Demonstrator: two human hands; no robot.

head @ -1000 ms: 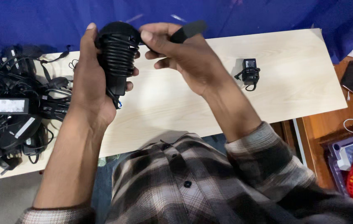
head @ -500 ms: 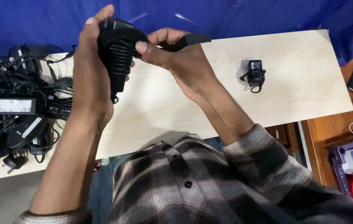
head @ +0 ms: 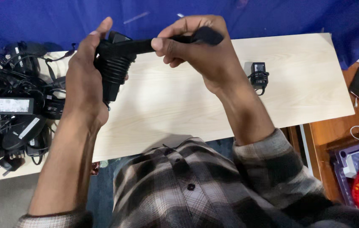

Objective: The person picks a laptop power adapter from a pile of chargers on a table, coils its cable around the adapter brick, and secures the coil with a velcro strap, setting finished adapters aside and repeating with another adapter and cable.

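Both hands still grip the coiled black adapter (head: 114, 69), its strap (head: 175, 39) now pulled out rightward.

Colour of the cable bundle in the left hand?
Black: a coiled black cable bundle, gripped by the left hand; head view.

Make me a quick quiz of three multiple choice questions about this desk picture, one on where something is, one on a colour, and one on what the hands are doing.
1. Where does the small black adapter with its cord wrapped around it lie?
A. on the pale wooden tabletop, to the right of the hands
B. in the red basket
C. on the pile of cables

2. What colour is the cloth backdrop?
A. green
B. blue
C. white

3. What is the left hand doing?
A. resting flat
B. gripping a black coiled cable bundle
C. holding a phone

Answers: 1 A, it sits alone on bare wood; 2 B, blue fabric behind the table; 3 B, fingers wrap the bundle while the right hand pinches its strap.
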